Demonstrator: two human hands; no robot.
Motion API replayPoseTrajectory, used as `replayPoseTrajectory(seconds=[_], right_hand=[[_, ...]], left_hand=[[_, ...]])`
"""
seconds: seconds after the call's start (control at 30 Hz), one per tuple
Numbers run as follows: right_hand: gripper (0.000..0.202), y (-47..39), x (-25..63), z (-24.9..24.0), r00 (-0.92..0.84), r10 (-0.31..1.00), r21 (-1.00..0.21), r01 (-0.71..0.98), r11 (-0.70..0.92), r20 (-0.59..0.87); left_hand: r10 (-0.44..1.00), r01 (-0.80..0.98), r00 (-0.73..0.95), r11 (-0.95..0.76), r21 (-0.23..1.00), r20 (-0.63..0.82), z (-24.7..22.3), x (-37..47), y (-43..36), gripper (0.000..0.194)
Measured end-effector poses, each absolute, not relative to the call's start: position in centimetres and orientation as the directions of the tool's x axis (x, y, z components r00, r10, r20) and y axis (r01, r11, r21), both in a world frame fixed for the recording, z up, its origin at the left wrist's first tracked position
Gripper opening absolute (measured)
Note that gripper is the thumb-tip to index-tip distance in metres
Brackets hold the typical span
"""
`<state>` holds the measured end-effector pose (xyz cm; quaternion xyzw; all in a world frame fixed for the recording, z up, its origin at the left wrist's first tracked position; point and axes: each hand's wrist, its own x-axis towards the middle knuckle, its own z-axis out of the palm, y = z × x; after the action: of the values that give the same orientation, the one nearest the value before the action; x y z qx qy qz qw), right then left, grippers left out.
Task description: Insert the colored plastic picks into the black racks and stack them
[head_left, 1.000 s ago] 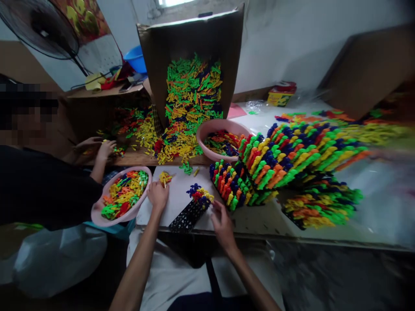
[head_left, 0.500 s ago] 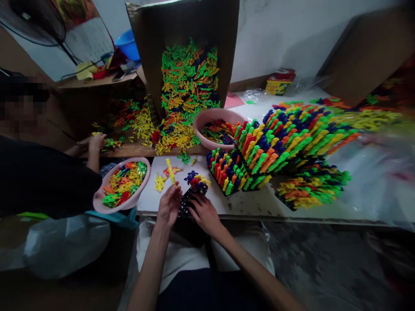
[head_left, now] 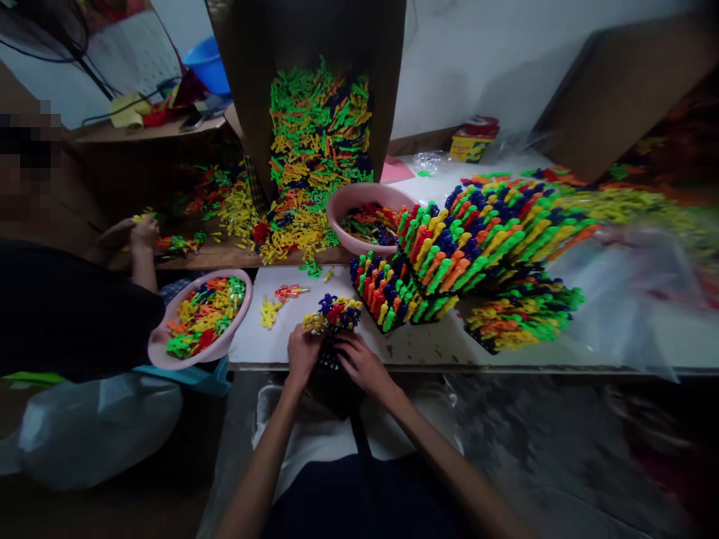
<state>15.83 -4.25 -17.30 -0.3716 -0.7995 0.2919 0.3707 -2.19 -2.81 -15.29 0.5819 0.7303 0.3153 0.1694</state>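
Observation:
A small black holder full of holes (head_left: 329, 358) is at the table's front edge, with blue, red and yellow plastic figures (head_left: 340, 311) standing in its far part. My left hand (head_left: 303, 353) is closed at the holder's left side, its fingertips at a yellow plastic figure (head_left: 313, 323); the fingers partly hide the contact. From the right, my right hand (head_left: 364, 365) grips the holder, fingers curled over its side. Just beyond my left hand lie loose yellow figures (head_left: 269, 311) and orange-red ones (head_left: 289, 292) on the white table (head_left: 252, 340).
Filled black racks of colourful figures (head_left: 472, 247) are stacked to the right. Pink basins of figures stand at the left (head_left: 246, 303) and behind (head_left: 332, 213). A tipped cardboard box (head_left: 387, 90) spills figures. At far left, a co-worker's hand (head_left: 144, 230) handles figures.
My left hand has lowered the upright yellow figure to the left side of the holder. My right hand stays on the holder. The whole view has shifted slightly.

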Motion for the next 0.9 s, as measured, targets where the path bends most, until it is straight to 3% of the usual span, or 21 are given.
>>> replayPoseTrajectory(seconds=[0.17, 0.3, 0.67, 0.77, 0.9], right_hand=[[0.030, -4.3, 16.4, -17.3, -0.452, 0.815, -0.749, 0.379, 0.544, 0.363], [0.030, -4.0, 16.7, -17.3, -0.461, 0.812, -0.753, 0.371, 0.543, 0.358], [0.028, -3.9, 16.5, -17.5, -0.444, 0.815, -0.761, 0.356, 0.543, 0.373], [0.027, -3.9, 16.5, -17.5, -0.435, 0.817, -0.767, 0.347, 0.540, 0.378], [0.028, -3.8, 16.5, -17.7, -0.432, 0.817, -0.767, 0.345, 0.541, 0.382]], left_hand=[[0.973, 0.880, -0.127, 0.021, 0.475, 0.191, -15.2, -1.1, -2.9, 0.024], [0.972, 0.891, -0.144, 0.047, 0.451, 0.183, -15.0, -0.4, -2.7, 0.027], [0.993, 0.915, -0.109, 0.121, 0.384, -0.054, -12.3, -0.8, -1.6, 0.032], [0.987, 0.900, -0.153, 0.160, 0.406, -0.050, -12.5, -0.7, -1.8, 0.032], [0.975, 0.787, -0.223, 0.184, 0.589, -0.005, -13.3, -0.8, -2.0, 0.032]])
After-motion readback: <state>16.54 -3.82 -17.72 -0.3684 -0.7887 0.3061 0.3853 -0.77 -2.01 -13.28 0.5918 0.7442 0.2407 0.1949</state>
